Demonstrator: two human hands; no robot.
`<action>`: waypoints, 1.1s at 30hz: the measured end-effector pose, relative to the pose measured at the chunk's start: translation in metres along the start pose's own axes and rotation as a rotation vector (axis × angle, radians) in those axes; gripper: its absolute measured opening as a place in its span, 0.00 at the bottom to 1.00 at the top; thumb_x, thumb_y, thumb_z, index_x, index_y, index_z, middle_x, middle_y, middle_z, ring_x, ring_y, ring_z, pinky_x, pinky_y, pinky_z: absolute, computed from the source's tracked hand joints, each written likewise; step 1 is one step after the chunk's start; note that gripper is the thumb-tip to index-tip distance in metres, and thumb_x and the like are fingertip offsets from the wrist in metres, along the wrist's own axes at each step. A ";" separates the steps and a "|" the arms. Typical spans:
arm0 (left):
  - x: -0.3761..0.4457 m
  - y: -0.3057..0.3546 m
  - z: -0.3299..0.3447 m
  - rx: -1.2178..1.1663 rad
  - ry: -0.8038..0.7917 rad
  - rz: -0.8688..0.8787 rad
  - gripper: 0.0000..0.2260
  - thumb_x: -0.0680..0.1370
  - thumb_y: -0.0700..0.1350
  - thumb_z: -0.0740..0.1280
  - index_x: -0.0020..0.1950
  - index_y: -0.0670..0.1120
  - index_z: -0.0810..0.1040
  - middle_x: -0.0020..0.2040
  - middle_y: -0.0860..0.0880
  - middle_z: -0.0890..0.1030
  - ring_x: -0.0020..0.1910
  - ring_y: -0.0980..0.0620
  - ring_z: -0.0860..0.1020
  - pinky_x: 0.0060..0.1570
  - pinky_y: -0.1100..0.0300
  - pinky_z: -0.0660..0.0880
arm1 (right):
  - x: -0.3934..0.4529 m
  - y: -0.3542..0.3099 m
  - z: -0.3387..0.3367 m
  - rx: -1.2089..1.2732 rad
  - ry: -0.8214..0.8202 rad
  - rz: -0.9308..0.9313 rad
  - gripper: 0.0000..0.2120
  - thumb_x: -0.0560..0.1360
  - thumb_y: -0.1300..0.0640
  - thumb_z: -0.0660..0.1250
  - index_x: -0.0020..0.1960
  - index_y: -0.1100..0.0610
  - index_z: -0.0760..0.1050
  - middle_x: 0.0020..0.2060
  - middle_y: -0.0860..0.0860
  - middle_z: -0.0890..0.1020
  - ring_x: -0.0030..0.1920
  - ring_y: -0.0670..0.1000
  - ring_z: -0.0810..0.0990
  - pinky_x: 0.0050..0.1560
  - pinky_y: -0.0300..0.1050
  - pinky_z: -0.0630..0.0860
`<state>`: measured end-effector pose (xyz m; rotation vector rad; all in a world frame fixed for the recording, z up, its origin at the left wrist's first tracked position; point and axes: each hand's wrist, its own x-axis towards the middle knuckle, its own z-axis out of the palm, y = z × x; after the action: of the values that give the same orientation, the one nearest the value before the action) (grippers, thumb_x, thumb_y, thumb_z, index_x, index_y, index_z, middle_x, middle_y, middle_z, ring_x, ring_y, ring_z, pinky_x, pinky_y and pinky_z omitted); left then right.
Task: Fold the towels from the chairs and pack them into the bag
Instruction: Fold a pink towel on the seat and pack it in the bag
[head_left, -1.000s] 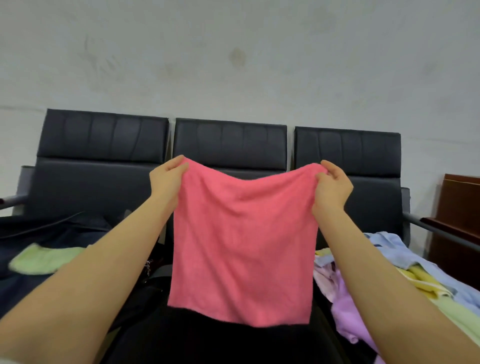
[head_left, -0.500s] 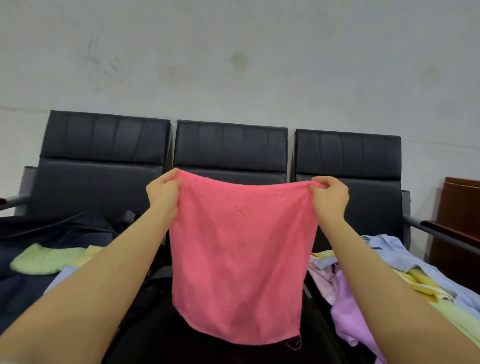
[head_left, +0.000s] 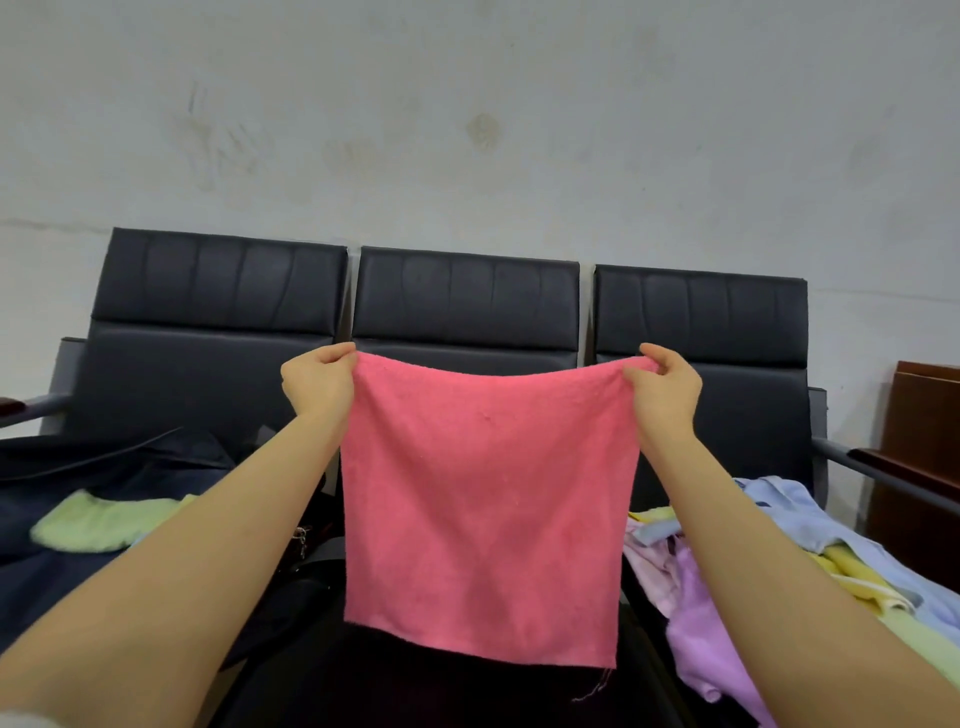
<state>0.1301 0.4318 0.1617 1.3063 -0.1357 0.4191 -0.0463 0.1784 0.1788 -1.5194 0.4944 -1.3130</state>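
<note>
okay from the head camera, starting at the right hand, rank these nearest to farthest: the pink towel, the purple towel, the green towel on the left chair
1. pink towel: its top corner is pinched in the right hand.
2. purple towel: lower right, in the pile on the right chair.
3. green towel: far left, beyond the left hand.

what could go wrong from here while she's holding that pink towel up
Each hand, left and right, only pinches a top corner of the pink towel, so a corner could slip and spoil the fold. The loose thread at its bottom right corner might snag. Lowered carelessly, it could land on the unfolded towel pile.
</note>
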 end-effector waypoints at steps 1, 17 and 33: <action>0.002 0.003 0.001 -0.019 -0.006 -0.006 0.11 0.75 0.35 0.69 0.55 0.43 0.83 0.53 0.47 0.82 0.55 0.52 0.79 0.62 0.58 0.74 | 0.001 -0.002 0.000 -0.049 -0.032 -0.023 0.20 0.75 0.69 0.61 0.65 0.59 0.73 0.56 0.50 0.74 0.55 0.47 0.73 0.55 0.39 0.70; -0.010 0.030 -0.006 0.126 0.096 0.053 0.16 0.76 0.31 0.64 0.62 0.42 0.79 0.62 0.45 0.79 0.55 0.52 0.77 0.49 0.70 0.68 | -0.002 -0.018 -0.009 -0.028 0.047 -0.016 0.14 0.76 0.63 0.65 0.62 0.60 0.77 0.56 0.53 0.79 0.53 0.47 0.75 0.52 0.38 0.69; -0.019 0.022 -0.018 0.772 -0.010 0.418 0.07 0.81 0.41 0.60 0.53 0.39 0.76 0.59 0.42 0.69 0.45 0.42 0.75 0.42 0.52 0.67 | -0.006 -0.006 -0.008 -0.198 0.134 0.029 0.04 0.77 0.59 0.65 0.45 0.56 0.78 0.51 0.53 0.76 0.43 0.53 0.76 0.49 0.54 0.76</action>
<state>0.1023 0.4493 0.1711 2.0474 -0.2738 0.8759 -0.0573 0.1827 0.1803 -1.5848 0.7476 -1.3817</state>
